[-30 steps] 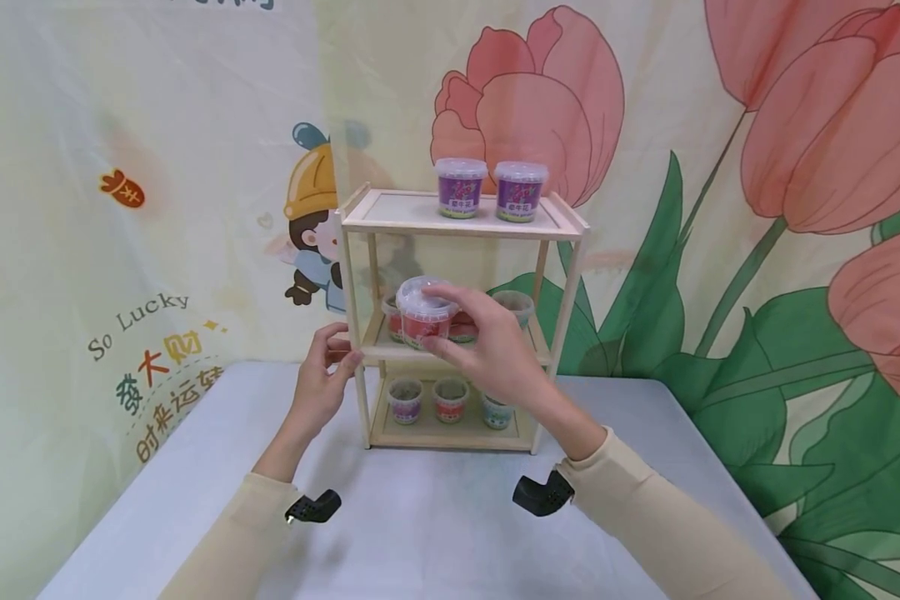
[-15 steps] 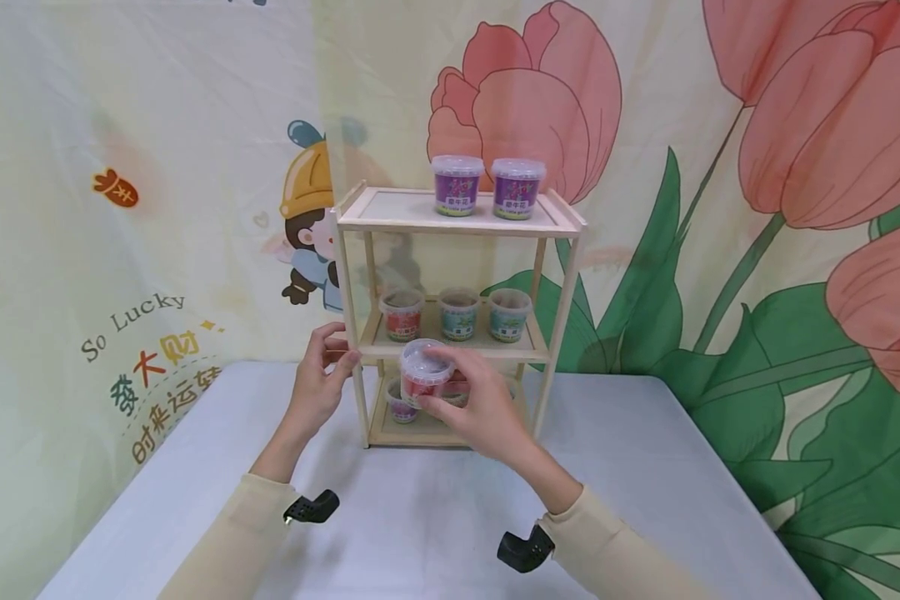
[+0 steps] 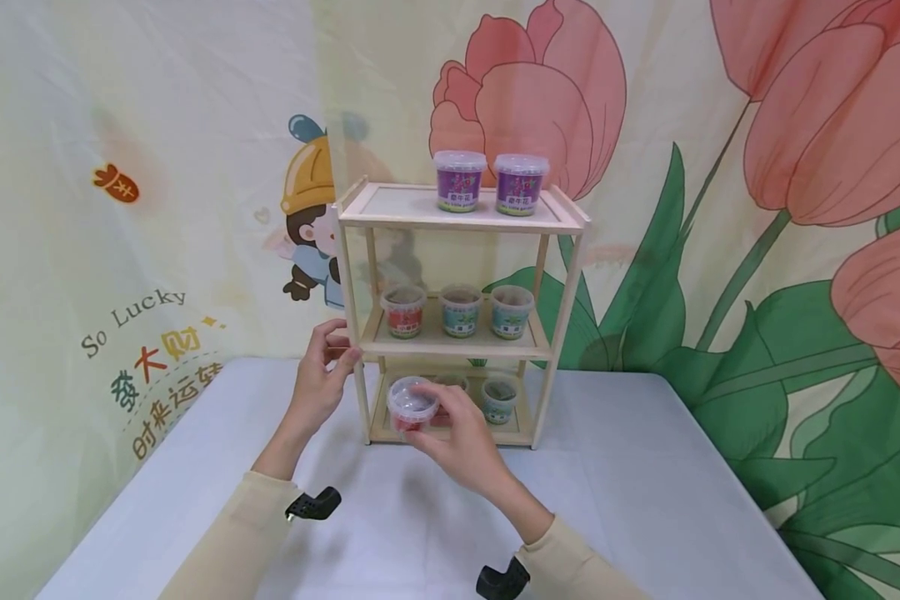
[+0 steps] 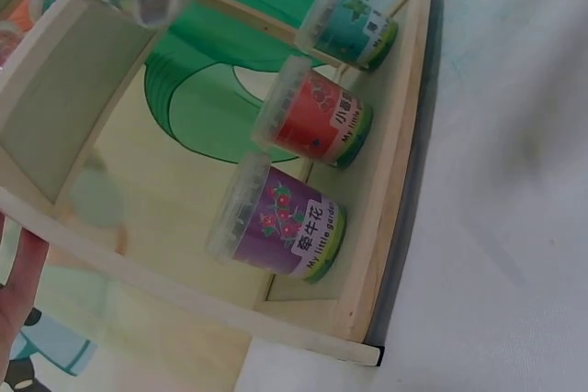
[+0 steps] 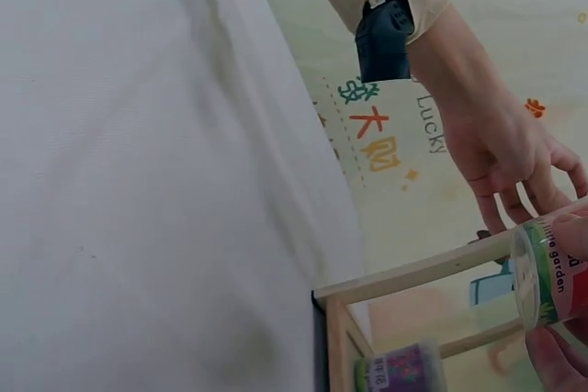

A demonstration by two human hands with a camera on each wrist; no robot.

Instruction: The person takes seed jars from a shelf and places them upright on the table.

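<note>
My right hand (image 3: 461, 437) holds a small plastic cup (image 3: 411, 408) between thumb and fingers. It has a clear top and a red label, and leans a little before the bottom tier of a wooden shelf rack (image 3: 457, 348). On the rack's left post, just below the middle tier, my left hand (image 3: 322, 367) keeps a grip with thumb and fingers. Bottom-tier cups show in the left wrist view: a purple cup (image 4: 289, 222), a red cup (image 4: 317, 117) and a teal cup (image 4: 354, 29). From the head, the purple one is hidden behind the held cup.
On the middle tier stand a red cup (image 3: 403, 312) and two teal cups (image 3: 461, 312). Two purple lidded cups (image 3: 460, 183) sit on the top tier, toward its right. The rack stands on a white-covered table (image 3: 607, 483) before a flower-printed backdrop (image 3: 817, 150).
My right hand has lowered the red-labelled cup from middle-tier height to the front of the bottom tier, uncovering the middle-tier cups. My left hand stays on the post.
</note>
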